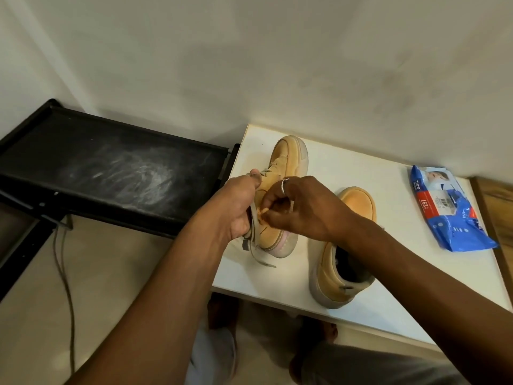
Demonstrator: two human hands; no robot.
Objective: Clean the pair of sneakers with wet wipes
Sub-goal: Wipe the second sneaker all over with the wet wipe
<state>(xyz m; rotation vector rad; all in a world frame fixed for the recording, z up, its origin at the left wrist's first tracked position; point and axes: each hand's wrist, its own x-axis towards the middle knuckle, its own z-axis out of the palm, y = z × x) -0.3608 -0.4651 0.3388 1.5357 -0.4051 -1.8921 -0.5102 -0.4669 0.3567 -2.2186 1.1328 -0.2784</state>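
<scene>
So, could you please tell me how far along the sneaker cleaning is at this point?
Set out: the wipes pack and the second sneaker sit on the white table. In hand: the left hand grips the tilted sneaker while the right hand pinches its upper near the laces; no wipe shows in either hand. Left: seemingly all the wiping, on both shoes.

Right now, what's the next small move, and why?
Probably free the right hand and reach for the wipes pack: no wipe shows in either hand, the left hand already holds the tilted sneaker, and the pack lies untouched on the right side of the table.
</scene>
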